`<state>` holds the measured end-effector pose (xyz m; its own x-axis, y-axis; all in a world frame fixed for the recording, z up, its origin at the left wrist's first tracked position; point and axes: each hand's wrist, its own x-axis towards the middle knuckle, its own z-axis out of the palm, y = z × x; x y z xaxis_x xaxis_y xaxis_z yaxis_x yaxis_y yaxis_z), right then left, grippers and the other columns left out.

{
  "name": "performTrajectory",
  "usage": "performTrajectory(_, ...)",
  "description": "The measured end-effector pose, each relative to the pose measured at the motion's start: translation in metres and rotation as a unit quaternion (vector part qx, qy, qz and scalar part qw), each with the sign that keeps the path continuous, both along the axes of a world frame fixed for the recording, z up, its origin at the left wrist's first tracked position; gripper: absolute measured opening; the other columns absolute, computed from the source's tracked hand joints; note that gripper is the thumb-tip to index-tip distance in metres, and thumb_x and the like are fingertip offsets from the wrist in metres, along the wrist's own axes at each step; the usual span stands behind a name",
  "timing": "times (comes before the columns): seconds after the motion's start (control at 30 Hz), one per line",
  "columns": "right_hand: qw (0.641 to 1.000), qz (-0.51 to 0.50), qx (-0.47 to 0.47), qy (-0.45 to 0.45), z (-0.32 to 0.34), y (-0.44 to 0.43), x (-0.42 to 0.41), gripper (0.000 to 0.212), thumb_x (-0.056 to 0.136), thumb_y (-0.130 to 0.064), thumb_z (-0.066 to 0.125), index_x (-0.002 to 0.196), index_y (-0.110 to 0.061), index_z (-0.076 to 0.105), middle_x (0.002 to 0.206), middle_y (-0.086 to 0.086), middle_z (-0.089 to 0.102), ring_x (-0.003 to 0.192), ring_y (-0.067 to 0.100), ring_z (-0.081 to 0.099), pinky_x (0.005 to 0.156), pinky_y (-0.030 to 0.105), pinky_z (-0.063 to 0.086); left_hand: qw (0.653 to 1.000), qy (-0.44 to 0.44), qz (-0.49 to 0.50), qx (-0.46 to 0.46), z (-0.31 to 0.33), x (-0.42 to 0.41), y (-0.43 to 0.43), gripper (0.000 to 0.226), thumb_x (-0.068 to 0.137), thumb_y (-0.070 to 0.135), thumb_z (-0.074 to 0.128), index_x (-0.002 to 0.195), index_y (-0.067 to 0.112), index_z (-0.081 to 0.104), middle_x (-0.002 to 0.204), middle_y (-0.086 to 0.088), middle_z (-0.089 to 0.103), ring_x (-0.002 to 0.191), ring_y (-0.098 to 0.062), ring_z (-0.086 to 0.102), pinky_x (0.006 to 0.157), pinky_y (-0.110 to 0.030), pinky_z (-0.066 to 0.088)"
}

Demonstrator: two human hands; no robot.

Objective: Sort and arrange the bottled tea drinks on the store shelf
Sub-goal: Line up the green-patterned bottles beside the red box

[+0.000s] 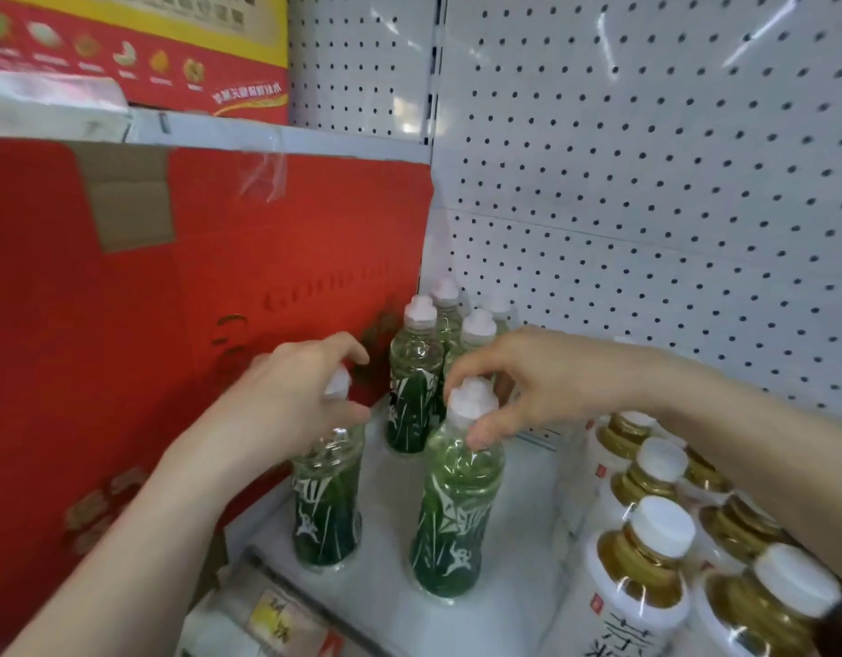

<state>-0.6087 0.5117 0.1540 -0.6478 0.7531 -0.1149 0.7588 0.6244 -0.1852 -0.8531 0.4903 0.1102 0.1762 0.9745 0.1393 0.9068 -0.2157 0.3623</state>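
Where the shelf [400, 614] edge comes nearest to me, I can make out a yellow price tag [273, 621] on its front lip, the writing too blurred to read. On the right of the shelf stand the amber tea bottles [646, 557] with white caps, packed in rows and touching one another.

Just past them, two green tea bottles stand upright on the white shelf floor, apart from each other. My left hand [286, 386] has its fingers curled over the top of the left green bottle [326, 505], thumb and fingers closing round the neck so that only part of the white cap shows. My right hand [528, 377] reaches in from the right and pinches the right green bottle [457, 509] at the cap and neck, thumb on the near side, fingers arched over the top.

Behind the hands, a small cluster of green bottles [414, 372] stands close together toward the back of the shelf; I count at least four caps, the rear ones partly hidden.

A large red carton [196, 277] fills the left side, its face just beside the left bottle and the cluster. A white pegboard panel [646, 182] forms the back wall. Above the carton, on the upper shelf, sits a red and yellow box [149, 59].
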Motion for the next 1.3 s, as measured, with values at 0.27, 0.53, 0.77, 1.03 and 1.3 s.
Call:
performTrajectory(0.27, 0.99, -0.09, 0.102, -0.044, -0.006, 0.034, -0.008, 0.048, 0.081, -0.052, 0.074, 0.115, -0.019, 0.068, 0.092, -0.003, 0.069, 0.079, 0.013, 0.06, 0.072, 0.03, 0.049, 0.987, -0.107, -0.093, 0.079, -0.016, 0.029, 0.061, 0.039, 0.075, 0.032, 0.083, 0.1, 0.038, 0.054, 0.092, 0.013, 0.054, 0.08, -0.011, 0.056, 0.06, -0.027, 0.037)
performTrajectory(0.53, 0.987, -0.118, 0.099, -0.042, -0.005, 0.048, -0.011, 0.05, 0.082, -0.046, 0.076, 0.123, -0.018, 0.065, 0.11, 0.004, 0.069, 0.093, 0.019, 0.062, 0.081, 0.031, 0.049, 0.97, -0.146, -0.147, 0.124, -0.033, 0.031, 0.094, 0.041, 0.089, 0.027, 0.069, 0.128, 0.025, 0.057, 0.093, 0.018, 0.054, 0.081, -0.006, 0.052, 0.066, -0.007, 0.034)
performTrajectory(0.77, 0.982, -0.138, 0.124, -0.033, -0.012, 0.053, -0.015, 0.046, 0.081, -0.049, 0.076, 0.113, -0.018, 0.064, 0.085, -0.005, 0.056, 0.087, 0.02, 0.056, 0.071, 0.029, 0.039, 0.964, -0.157, -0.16, 0.139, -0.033, 0.022, 0.097, 0.04, 0.089, 0.021, 0.071, 0.128, 0.022, 0.06, 0.066, 0.022, 0.044, 0.059, 0.013, 0.05, 0.055, -0.008, 0.034)
performTrajectory(1.03, 0.983, -0.147, 0.108, -0.033, -0.01, 0.051, -0.013, 0.064, 0.08, -0.051, 0.075, 0.132, -0.017, 0.059, 0.117, 0.004, 0.065, 0.098, 0.018, 0.058, 0.09, 0.034, 0.049, 0.965, -0.161, -0.166, 0.125, -0.039, 0.022, 0.098, 0.048, 0.09, 0.02, 0.069, 0.135, 0.025, 0.054, 0.117, 0.007, 0.063, 0.108, -0.013, 0.058, 0.084, -0.027, 0.044)
performTrajectory(1.3, 0.983, -0.165, 0.074, -0.009, 0.003, 0.015, 0.015, 0.061, 0.089, -0.047, 0.067, 0.142, -0.024, 0.048, 0.123, -0.007, 0.064, 0.106, 0.013, 0.061, 0.092, 0.025, 0.044, 0.95, -0.135, -0.113, 0.258, -0.036, 0.03, 0.071, 0.05, 0.09, 0.015, 0.067, 0.138, 0.018, 0.053, 0.137, 0.002, 0.052, 0.127, -0.018, 0.049, 0.108, -0.036, 0.038)
